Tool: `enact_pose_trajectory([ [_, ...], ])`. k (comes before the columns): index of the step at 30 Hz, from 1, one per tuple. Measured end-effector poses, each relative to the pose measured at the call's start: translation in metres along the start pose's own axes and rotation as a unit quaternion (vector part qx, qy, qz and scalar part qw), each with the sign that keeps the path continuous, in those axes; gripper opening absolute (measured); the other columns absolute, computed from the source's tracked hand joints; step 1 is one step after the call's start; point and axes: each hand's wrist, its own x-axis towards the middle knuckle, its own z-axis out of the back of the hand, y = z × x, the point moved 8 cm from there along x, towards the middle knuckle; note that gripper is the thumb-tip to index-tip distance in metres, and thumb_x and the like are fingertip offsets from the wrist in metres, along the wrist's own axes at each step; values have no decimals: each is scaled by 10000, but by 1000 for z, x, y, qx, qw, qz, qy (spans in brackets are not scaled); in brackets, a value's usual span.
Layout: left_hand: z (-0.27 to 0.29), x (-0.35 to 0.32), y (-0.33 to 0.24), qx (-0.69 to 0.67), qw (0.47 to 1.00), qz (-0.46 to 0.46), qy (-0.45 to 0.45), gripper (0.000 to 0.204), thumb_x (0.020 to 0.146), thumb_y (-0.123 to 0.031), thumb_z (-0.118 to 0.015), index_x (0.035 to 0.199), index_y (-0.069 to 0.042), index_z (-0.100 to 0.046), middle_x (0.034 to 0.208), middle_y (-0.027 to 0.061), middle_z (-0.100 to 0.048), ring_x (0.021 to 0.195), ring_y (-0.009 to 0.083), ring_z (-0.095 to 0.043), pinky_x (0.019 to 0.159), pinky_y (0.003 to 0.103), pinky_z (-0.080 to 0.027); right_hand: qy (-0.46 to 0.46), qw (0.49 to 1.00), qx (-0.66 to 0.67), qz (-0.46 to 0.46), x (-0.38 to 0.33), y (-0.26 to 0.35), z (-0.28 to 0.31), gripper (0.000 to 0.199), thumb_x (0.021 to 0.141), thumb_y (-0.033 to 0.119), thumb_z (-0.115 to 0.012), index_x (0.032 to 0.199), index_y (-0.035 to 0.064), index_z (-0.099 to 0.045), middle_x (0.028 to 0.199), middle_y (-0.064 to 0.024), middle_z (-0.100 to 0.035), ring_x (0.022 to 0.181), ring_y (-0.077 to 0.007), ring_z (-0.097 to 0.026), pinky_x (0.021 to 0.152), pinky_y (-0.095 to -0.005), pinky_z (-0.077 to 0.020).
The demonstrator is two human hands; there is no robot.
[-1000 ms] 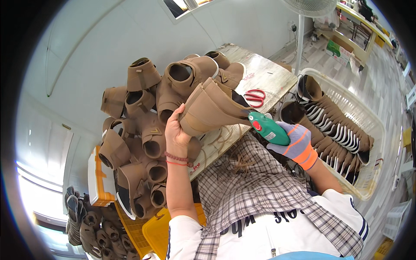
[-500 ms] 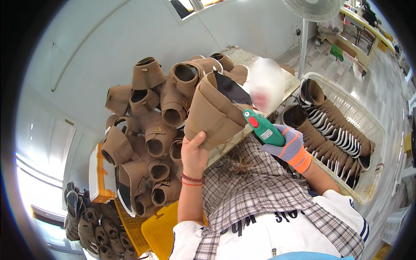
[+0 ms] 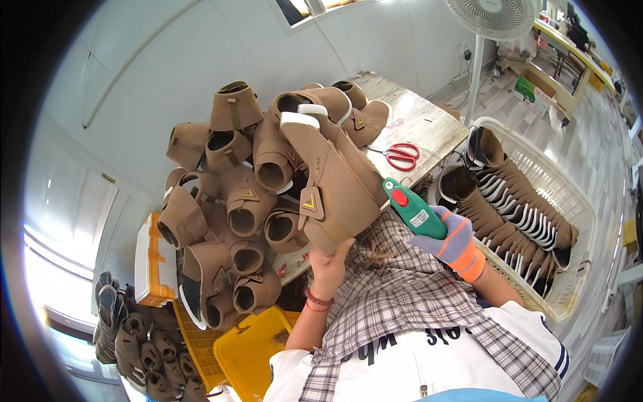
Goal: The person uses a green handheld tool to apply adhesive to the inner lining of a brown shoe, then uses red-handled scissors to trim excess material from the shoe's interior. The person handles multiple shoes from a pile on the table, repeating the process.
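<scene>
My left hand point(image 3: 329, 266) is closed on the near end of a tan boot point(image 3: 343, 187), which is tilted with its white-edged sole away from me. A strap tab with a yellow mark faces up. In my right hand point(image 3: 457, 242), gloved in grey and orange, is a green handheld power tool point(image 3: 410, 209) with a red button. Its head lies against the boot's right side, and its working tip cannot be made out. Beyond the boot, red-handled scissors point(image 3: 402, 157) rest on the worn table point(image 3: 412, 110).
A pile of tan boots point(image 3: 251, 201) stands left on the table. To the right is a cream plastic basket point(image 3: 536, 149) of stacked boots. Yellow crates point(image 3: 234, 355) and a white-and-orange box point(image 3: 149, 264) sit lower left; a fan point(image 3: 492, 15) stands at the back right.
The boot has been turned over, so its strap tab and white sole edge now show. My left hand has shifted right and down with it. The right hand with the tool moved slightly.
</scene>
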Motion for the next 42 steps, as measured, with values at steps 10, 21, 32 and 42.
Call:
enact_pose_trajectory([
  [10,-23,-13,-33,361,892,-263,67,379,679,97,-563,1032,-2,-658,1065,163,-627,1012,359,-583,880,432,-457,-2,998,46,-51,-9,0,7,497,668,230,-827,1054,-1,-616,797,-31,-663,686,-59,-577,630,-233,-494],
  [21,-14,-25,-28,308,920,-217,107,377,670,74,-552,1015,-22,-672,1097,163,-624,1065,374,-565,943,473,-432,-1,995,88,-36,5,-11,-4,384,703,147,-797,1004,-9,-615,751,-12,-635,648,-51,-548,577,-220,-465],
  [32,149,27,-84,449,859,-156,-187,293,746,41,-587,1038,69,-580,993,225,-601,890,430,-574,767,441,-479,-39,991,90,-86,16,-44,-1,303,715,113,-741,949,-25,-609,737,17,-584,654,-37,-482,578,-217,-431],
  [42,339,276,-116,696,700,-37,-156,294,785,-209,-661,967,20,-636,1019,204,-601,1008,387,-544,857,450,-428,-16,995,39,-92,14,-63,-11,379,700,149,-771,998,-29,-617,762,-26,-625,678,-72,-531,623,-246,-462],
])
